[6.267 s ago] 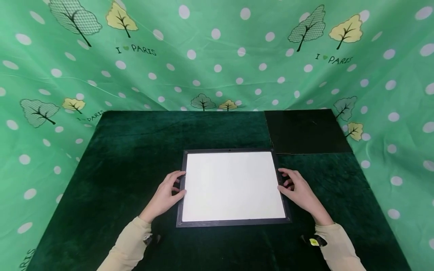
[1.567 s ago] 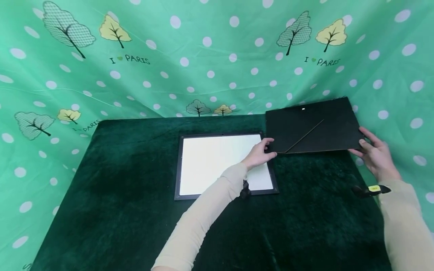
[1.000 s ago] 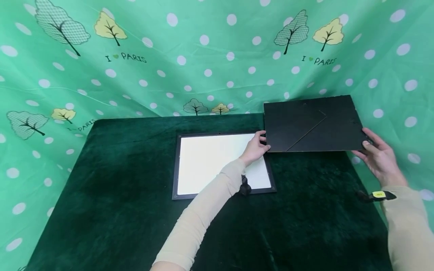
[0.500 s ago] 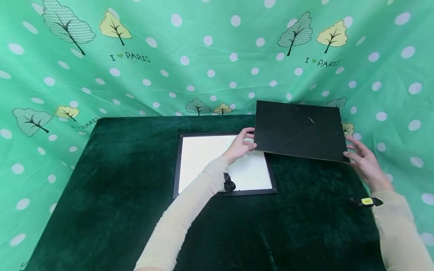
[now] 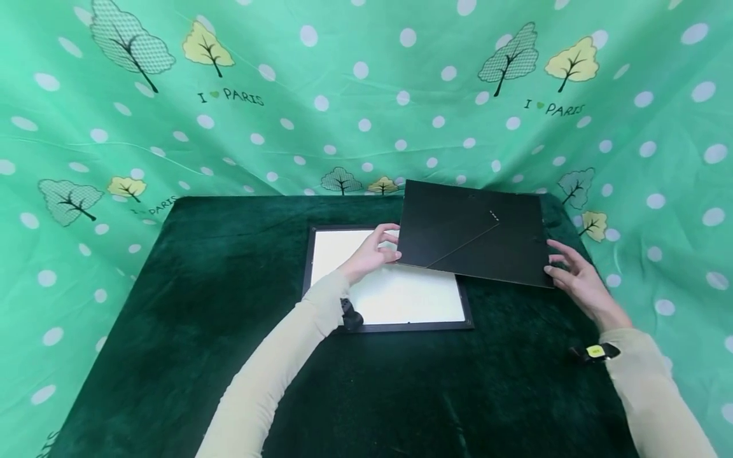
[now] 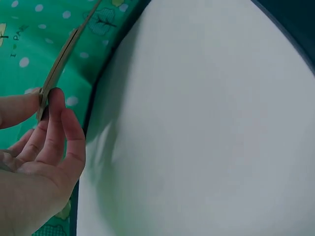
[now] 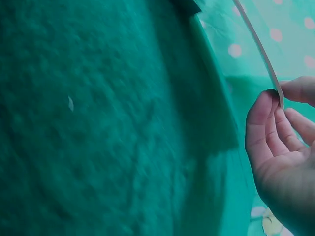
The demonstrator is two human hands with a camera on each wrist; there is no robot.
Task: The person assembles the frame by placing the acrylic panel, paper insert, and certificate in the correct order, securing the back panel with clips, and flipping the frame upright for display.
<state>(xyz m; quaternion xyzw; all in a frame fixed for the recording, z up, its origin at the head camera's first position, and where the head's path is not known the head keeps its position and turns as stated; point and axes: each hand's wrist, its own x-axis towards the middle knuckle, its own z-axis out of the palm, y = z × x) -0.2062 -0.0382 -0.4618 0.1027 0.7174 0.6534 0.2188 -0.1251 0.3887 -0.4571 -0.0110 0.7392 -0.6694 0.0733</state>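
Panel [image 5: 472, 232] of black board is held right of centre in the head view, overlapping the upper right of the dark-bordered frame [image 5: 412, 328]. Its left edge is pinched by the left hand [image 5: 369, 254] and its right edge by the right hand [image 5: 578, 280], thumb against fingers. The step in hand is judged to be the positioning of the panel over the frame; a levelling and squaring-up with the border seems called for next. The board looks thin and stiff, its tan edge shown in both wrist views, its face crossed by a slanting line. A white, smooth surface [image 5: 412, 299] is enclosed by the frame, which is laid on a velvety, dark green tabletop [image 5: 200, 318].
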